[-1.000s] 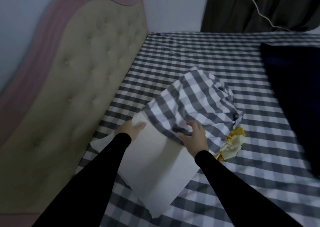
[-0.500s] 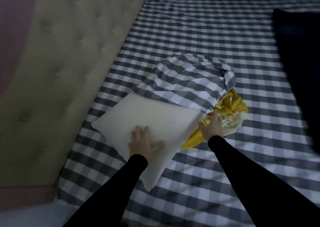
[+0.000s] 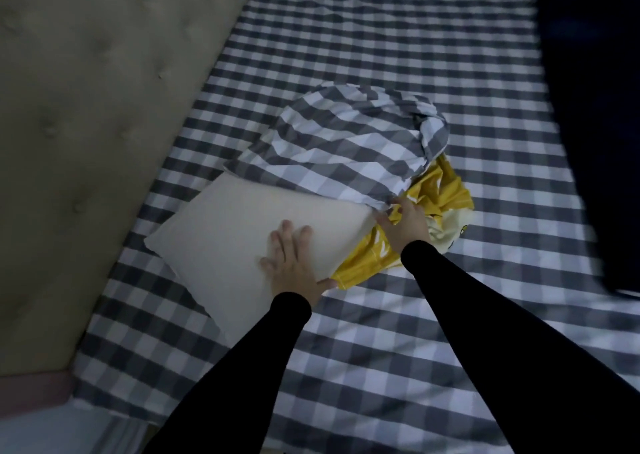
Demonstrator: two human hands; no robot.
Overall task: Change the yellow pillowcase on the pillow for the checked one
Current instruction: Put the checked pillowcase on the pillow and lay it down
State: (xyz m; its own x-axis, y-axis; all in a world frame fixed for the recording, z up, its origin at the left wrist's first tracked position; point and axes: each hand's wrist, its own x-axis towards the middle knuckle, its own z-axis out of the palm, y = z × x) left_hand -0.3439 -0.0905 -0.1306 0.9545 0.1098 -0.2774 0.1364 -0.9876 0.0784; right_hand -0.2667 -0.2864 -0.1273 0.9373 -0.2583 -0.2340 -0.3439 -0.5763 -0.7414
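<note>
Pillow (image 3: 242, 221) soft, light; checked pillowcase (image 3: 343, 142) limp. Left hand (image 3: 294, 263) flat, pressing pillow; right hand (image 3: 405, 221) grip pinches case's open edge. Best hold: hem corners.

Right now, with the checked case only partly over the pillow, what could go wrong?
The checked case covers only the pillow's far end, so pulling with the right hand alone could bunch it crooked. The yellow case lies crumpled right under that hand and may get caught and dragged along. The left hand only presses flat on the pillow, so the pillow might slide toward the headboard.
</note>
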